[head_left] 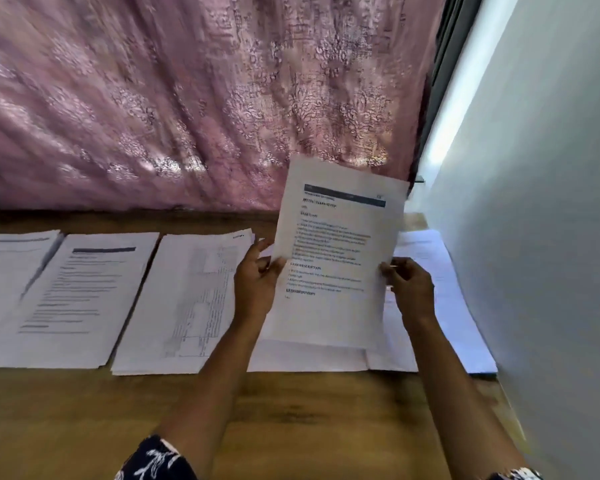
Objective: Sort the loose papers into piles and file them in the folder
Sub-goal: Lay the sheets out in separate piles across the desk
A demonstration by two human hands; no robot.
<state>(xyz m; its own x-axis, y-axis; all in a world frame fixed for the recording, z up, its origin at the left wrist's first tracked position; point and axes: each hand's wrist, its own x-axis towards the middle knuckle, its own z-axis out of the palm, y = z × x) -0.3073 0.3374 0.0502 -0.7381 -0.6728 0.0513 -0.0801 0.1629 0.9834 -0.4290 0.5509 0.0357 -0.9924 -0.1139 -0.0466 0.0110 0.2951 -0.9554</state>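
While both hands (255,285) (411,289) pinch printed sheet (336,258) edges, fingers curled

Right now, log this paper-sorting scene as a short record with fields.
surface: brown wooden table
piles: white paper piles side by side on it
held: white printed sheet with dark blue header bar, raised above the piles
left hand: grips sheet's left edge
right hand: grips its right edge
backdrop: pink patterned curtain
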